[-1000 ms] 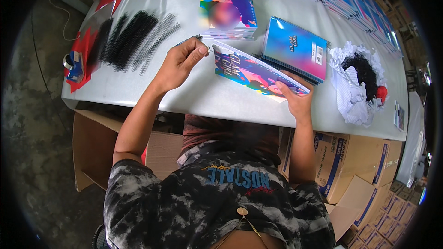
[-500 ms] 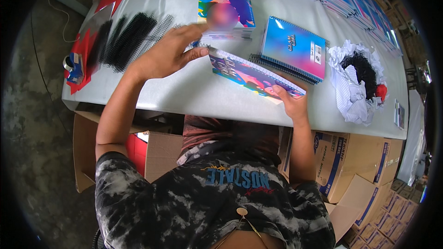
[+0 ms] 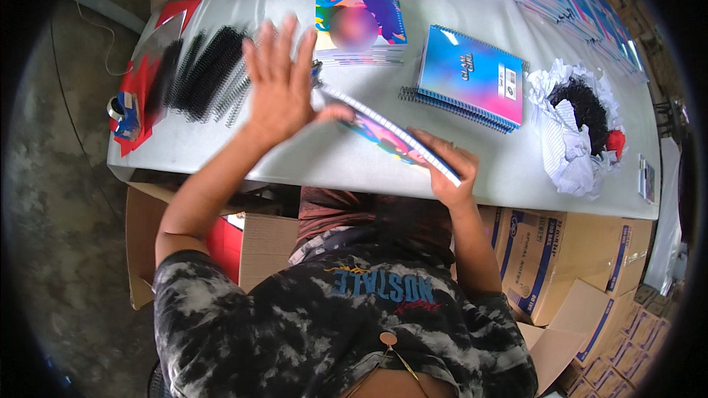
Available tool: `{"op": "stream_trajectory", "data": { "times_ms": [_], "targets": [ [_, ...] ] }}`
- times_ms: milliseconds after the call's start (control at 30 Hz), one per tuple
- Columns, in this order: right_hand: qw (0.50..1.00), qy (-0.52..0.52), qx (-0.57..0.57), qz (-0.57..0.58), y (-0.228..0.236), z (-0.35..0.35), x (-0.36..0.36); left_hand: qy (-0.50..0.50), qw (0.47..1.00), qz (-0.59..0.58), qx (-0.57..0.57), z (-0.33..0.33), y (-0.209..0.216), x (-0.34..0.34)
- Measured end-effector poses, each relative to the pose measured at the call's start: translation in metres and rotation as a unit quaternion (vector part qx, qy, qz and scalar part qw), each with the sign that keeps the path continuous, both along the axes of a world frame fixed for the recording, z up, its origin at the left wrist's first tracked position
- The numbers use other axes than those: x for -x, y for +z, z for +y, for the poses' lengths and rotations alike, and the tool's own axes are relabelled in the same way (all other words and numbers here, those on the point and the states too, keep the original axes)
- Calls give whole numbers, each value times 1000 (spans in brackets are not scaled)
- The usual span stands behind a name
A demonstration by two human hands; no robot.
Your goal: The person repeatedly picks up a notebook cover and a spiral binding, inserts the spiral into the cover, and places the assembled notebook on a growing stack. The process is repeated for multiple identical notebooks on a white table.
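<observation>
My right hand grips the near right end of a colourful notebook, fingers behind it and thumb in front. The notebook is tilted on its long side, and a white row of holes runs along its upper edge. At its far left end, my left hand is raised with its fingers spread wide and its thumb close to the cover. A small piece of dark coil shows beside that end; whether the left hand touches it I cannot tell. Beyond the hands lies a stack of matching notebooks. Blue-pink spiral notebooks are piled to the right.
Black binding coils lie at the left, near red sheets and a tape dispenser. Crumpled paper holding black coil scraps sits at the right. More notebook stacks line the far edge. Cardboard boxes stand below the table.
My left hand has gone from curled fingers near the notebook's end to spread and upright. The notebook has turned more edge-up, its right end lower and nearer me.
</observation>
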State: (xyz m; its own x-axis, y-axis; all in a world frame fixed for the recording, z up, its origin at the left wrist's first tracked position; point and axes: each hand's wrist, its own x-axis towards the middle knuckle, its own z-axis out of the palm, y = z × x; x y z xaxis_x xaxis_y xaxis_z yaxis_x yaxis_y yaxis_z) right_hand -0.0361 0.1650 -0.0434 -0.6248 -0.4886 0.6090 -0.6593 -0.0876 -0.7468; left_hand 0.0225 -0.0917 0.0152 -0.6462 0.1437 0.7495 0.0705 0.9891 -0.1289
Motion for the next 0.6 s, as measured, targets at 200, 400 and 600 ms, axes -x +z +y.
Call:
{"op": "stream_trajectory", "data": {
  "times_ms": [200, 400, 600],
  "targets": [
    [999, -5, -2, 54, 0, -7, -15, -68, 979, 174, 85, -17, -23, -5],
    [996, 30, 22, 80, 5, -19, -18, -74, 992, -96, -23, -9, -93, -50],
    [990, 79, 34, 108, 3, -29, -26, -59, 965, 182, -181, -25, -76, -21]
  ]
}}
